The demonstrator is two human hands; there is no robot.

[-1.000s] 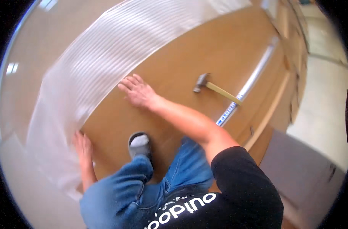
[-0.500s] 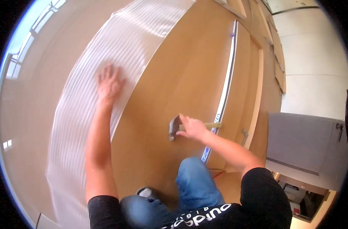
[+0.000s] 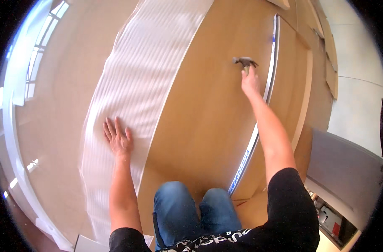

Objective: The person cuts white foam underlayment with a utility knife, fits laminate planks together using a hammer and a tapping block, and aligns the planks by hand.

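Note:
A claw hammer (image 3: 244,62) is in my right hand (image 3: 251,85), gripped by its handle just below the dark metal head. It is held over a wood-coloured surface (image 3: 200,109), at the far right of my reach. My left hand (image 3: 119,140) lies flat with fingers spread on a white ribbed foam sheet (image 3: 145,63). The sheet runs lengthwise along the wood-coloured surface's left edge. My knees, in blue jeans, are at the near edge of the scene.
A long white strip with blue print (image 3: 252,140) runs along the right, beneath my right forearm. Beyond it stand brown panels (image 3: 302,84) and a grey cabinet-like block (image 3: 347,168). Glossy beige flooring (image 3: 65,126) stretches to the left, with a pale strip (image 3: 17,155) across it.
My right hand has carried the hammer farther away and to the right, turning its head. My left hand now lies nearer on the foam sheet. Both knees and the whole view have shifted.

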